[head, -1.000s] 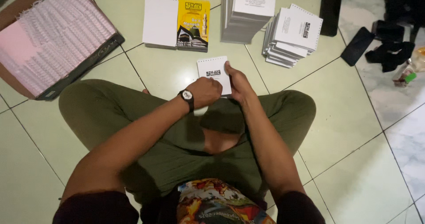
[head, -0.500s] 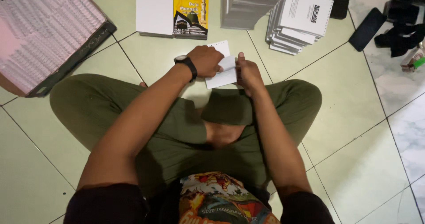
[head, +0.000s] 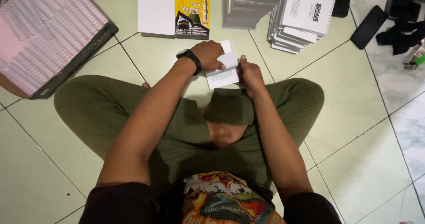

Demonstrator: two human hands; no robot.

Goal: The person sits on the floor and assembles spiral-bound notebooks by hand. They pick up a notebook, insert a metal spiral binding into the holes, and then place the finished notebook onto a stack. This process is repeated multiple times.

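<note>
Held item: small white paper booklet with punched edge (head: 222, 70), upper centre of the frame, just above the crossed legs, off the floor.
Left hand (head: 209, 55): wearing a black wristwatch (head: 189, 57), fingers curled down over the booklet's top, closed on it.
Right hand (head: 249, 71): thumb and fingers pinched on the booklet's right edge, a leaf bent upward between them.
Risk, pages: loose leaves look likely to slip out of register if either pinch eases; the bent leaf could crease.
Risk, surroundings: fanned stack of white printed booklets (head: 299, 21), upper right, leans unevenly and could slide if nudged.
Nearby: yellow-and-white covers (head: 174, 10) at top centre; cardboard box of pale pink binding combs (head: 44, 33), upper left; black phone (head: 369, 27) on pale green tiled floor (head: 354, 100).
Hidden: booklet's underside and binding edge, covered by the hands.
Cut off: tall grey paper stack (head: 248, 7) and the box run out of frame.
Unclear: dark objects at far upper right.
</note>
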